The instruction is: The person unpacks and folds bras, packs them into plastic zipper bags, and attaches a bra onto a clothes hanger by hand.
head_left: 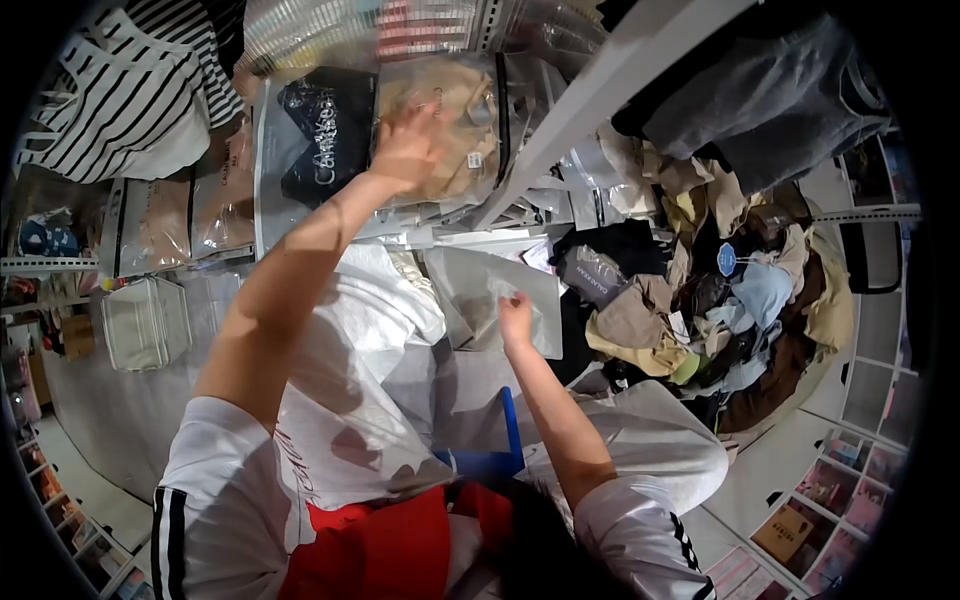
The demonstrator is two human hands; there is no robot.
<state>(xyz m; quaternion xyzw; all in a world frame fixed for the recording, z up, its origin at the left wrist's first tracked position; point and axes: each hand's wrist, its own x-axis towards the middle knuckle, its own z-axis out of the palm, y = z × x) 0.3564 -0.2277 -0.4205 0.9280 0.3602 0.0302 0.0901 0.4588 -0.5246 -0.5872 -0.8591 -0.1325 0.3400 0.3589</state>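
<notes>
My left hand [408,148] is stretched forward over a clear packet with a beige garment [455,125] inside. Its fingers look extended and are a little blurred; nothing shows gripped in them. Just left of it lies a clear packet with a black garment [322,135] and white lettering. Closer to my body, my right hand [516,322] is closed, pinching a frosted plastic bag [480,285] that hangs flat above my lap. A crumpled white cloth or bag [350,290] sits left of that bag.
A heap of mixed clothes [690,310] fills a container on the right. A white metal post [600,105] slants across the shelf. Striped tops [140,95] lie at upper left, above a clear plastic bin [145,322]. A blue frame [512,430] stands between my legs.
</notes>
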